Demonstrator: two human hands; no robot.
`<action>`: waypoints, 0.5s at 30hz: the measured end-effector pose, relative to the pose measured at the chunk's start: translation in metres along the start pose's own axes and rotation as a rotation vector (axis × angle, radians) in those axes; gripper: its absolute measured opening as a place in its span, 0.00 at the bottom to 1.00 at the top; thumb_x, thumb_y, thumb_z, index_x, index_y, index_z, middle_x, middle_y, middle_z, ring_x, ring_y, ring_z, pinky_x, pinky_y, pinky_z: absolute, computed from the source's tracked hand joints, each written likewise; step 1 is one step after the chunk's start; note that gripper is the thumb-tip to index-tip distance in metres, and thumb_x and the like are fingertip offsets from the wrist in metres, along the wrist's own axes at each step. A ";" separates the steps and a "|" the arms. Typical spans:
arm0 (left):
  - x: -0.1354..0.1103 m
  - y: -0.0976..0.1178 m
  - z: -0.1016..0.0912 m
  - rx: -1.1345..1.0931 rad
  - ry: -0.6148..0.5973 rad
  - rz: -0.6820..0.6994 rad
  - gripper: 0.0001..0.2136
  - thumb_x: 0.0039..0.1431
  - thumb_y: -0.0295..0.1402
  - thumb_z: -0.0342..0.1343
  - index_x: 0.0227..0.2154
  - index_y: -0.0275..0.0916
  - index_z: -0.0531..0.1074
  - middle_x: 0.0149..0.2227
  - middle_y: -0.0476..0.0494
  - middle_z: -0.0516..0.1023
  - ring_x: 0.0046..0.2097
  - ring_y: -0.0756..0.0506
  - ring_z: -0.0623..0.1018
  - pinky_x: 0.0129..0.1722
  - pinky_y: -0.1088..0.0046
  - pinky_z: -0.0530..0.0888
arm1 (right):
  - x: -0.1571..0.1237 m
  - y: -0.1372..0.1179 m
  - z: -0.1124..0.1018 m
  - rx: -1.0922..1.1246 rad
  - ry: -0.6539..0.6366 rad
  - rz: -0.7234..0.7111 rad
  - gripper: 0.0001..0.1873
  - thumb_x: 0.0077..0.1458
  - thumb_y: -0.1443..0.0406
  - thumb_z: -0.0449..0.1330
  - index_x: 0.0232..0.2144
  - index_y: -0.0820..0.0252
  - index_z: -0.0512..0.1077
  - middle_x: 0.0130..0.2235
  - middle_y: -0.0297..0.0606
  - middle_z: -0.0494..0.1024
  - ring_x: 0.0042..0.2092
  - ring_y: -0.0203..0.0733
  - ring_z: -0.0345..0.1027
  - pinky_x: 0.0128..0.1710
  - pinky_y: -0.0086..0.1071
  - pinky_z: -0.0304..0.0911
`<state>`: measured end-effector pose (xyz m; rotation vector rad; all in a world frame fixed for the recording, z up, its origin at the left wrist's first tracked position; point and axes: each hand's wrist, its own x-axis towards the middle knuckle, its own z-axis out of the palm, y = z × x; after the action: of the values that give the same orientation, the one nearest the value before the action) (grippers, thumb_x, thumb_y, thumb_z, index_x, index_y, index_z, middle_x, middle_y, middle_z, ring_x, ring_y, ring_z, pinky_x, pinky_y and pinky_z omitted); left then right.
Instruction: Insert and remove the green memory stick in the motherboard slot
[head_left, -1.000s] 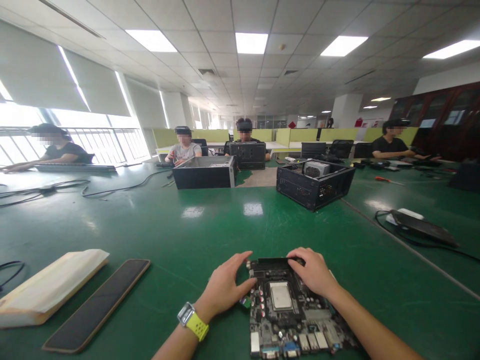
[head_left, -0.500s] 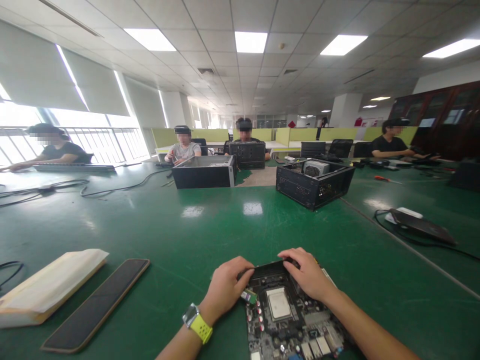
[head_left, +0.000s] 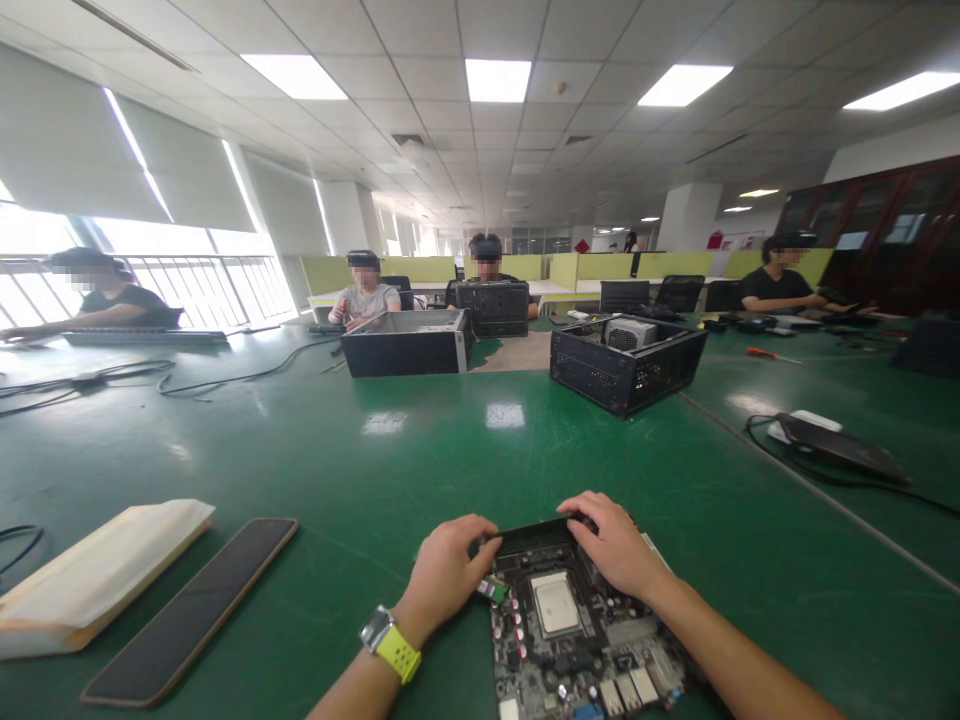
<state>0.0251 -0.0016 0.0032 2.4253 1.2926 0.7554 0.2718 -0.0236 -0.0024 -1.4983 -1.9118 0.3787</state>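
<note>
A black motherboard (head_left: 577,640) with a silver processor (head_left: 553,603) in its socket lies on the green table (head_left: 450,440) right in front of me. My left hand (head_left: 444,575), with a yellow watch at the wrist, has its fingers curled on the board's far left corner. My right hand (head_left: 616,545) lies over the far right corner, fingertips on the far edge. Both hands grip the board's far end.
A long dark strip (head_left: 191,610) and a cream padded envelope (head_left: 90,580) lie to my left. Two open computer cases (head_left: 409,345) (head_left: 626,365) stand farther back. A flat black device with a cable (head_left: 840,448) lies to the right. Several people sit at the far side.
The motherboard has slid a little toward me. My left hand's fingers curled tighter at the far left corner. The right hand stays on the far edge.
</note>
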 end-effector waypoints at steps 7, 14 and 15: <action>0.000 0.000 0.000 -0.014 -0.012 0.012 0.09 0.60 0.34 0.49 0.31 0.41 0.74 0.33 0.48 0.77 0.35 0.46 0.74 0.35 0.75 0.68 | 0.000 0.001 0.001 0.022 0.011 0.013 0.12 0.53 0.67 0.52 0.38 0.56 0.73 0.40 0.36 0.75 0.44 0.41 0.65 0.45 0.34 0.57; 0.000 0.001 -0.001 -0.023 -0.001 0.003 0.08 0.58 0.33 0.49 0.32 0.40 0.73 0.32 0.48 0.77 0.35 0.47 0.75 0.33 0.75 0.67 | 0.001 0.006 0.002 0.052 0.032 0.011 0.11 0.53 0.68 0.53 0.37 0.57 0.73 0.39 0.36 0.74 0.42 0.41 0.65 0.44 0.33 0.57; 0.000 0.000 -0.001 -0.019 0.001 0.004 0.09 0.59 0.33 0.49 0.32 0.40 0.73 0.32 0.48 0.78 0.35 0.47 0.75 0.32 0.75 0.67 | 0.002 0.006 0.002 0.057 0.032 0.008 0.11 0.53 0.68 0.53 0.37 0.57 0.72 0.39 0.36 0.74 0.42 0.40 0.65 0.44 0.33 0.58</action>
<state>0.0248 -0.0017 0.0042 2.4139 1.2752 0.7673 0.2749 -0.0199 -0.0073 -1.4667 -1.8554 0.4074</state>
